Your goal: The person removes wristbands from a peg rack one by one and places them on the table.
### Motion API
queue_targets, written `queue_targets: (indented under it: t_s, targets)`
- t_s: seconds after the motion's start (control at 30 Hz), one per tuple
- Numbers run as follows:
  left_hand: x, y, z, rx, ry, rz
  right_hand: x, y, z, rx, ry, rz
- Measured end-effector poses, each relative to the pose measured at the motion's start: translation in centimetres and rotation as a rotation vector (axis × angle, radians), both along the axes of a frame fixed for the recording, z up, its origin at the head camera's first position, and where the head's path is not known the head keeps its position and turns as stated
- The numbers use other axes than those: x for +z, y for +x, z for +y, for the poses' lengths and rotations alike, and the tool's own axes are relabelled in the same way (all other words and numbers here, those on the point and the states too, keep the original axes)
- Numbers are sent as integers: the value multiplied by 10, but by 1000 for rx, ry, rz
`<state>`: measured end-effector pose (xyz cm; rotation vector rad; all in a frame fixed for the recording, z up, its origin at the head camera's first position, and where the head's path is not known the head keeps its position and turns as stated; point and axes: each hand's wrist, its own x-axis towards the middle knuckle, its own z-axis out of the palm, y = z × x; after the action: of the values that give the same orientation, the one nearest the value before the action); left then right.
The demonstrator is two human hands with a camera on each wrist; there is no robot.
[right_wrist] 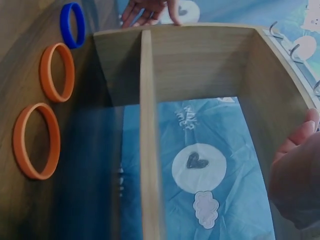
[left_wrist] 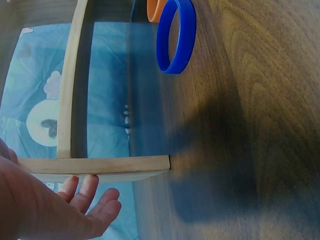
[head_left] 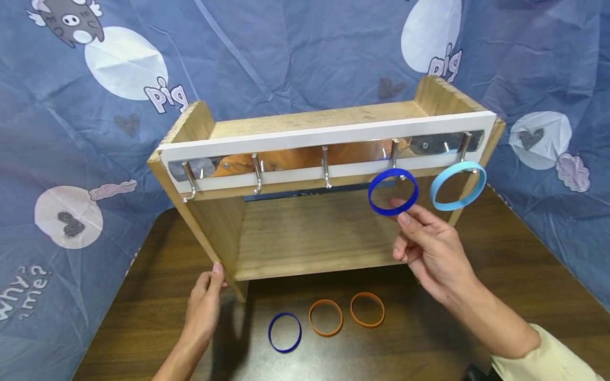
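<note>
My right hand point(head_left: 436, 251) pinches the lower edge of a dark blue wristband point(head_left: 388, 212) between thumb and fingers. Its upper edge overlaps the lower end of the fourth hook point(head_left: 394, 154) in the head view. A light blue wristband point(head_left: 450, 206) hangs from the rightmost hook point(head_left: 464, 145). My left hand point(head_left: 202, 304) touches the wooden shelf's left side panel point(left_wrist: 120, 164) low down, thumb at the front edge and relaxed fingers along the outer face. The hooks sit on a white-framed mirrored rail point(head_left: 290, 179) across the shelf's upper front.
On the dark table before the shelf lie another dark blue wristband point(head_left: 284, 350) and two orange wristbands, one in the middle point(head_left: 325, 334) and one at the right point(head_left: 367, 324). Three hooks toward the left carry nothing. A blue printed cloth point(head_left: 286, 53) hangs behind.
</note>
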<state>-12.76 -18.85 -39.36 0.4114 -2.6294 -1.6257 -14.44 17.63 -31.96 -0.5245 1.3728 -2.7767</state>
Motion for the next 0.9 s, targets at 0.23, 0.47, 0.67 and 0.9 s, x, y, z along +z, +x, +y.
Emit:
queue_targets:
  t_s: [0.23,0.47,0.67,0.9]
  targets:
    - [0,0,0,4,2,-4,5,-1,-5,43,-99,45]
    - [0,0,0,7,-1,1,7,2,-10,-31,-60,33]
    - [0,0,0,5,2,5,6,3,-10,-28,-63,30]
    - [-1,-1,0,4,4,11,10,4,-10,35,-133,75]
